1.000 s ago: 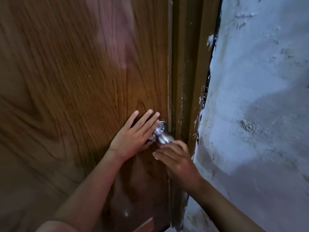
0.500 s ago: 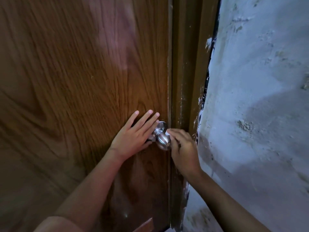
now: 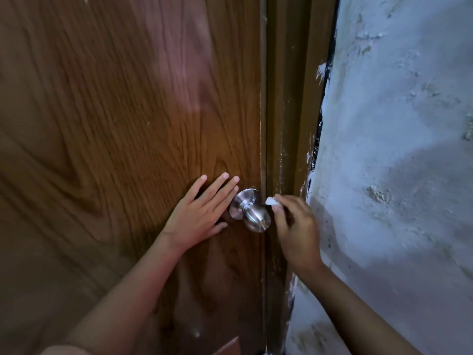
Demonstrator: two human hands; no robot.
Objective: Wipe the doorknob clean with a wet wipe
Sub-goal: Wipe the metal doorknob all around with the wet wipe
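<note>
Pressing left hand flat, fingers straight, on door just left of doorknob; pinching wet wipe in right hand, just right of knob.

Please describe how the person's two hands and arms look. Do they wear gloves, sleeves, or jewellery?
Both hands are bare: the left hand and the right hand have no gloves, and no rings or watch show. Both forearms are uncovered up to the picture's edge, so no sleeve is in view. The nails look short and unpainted.
</note>
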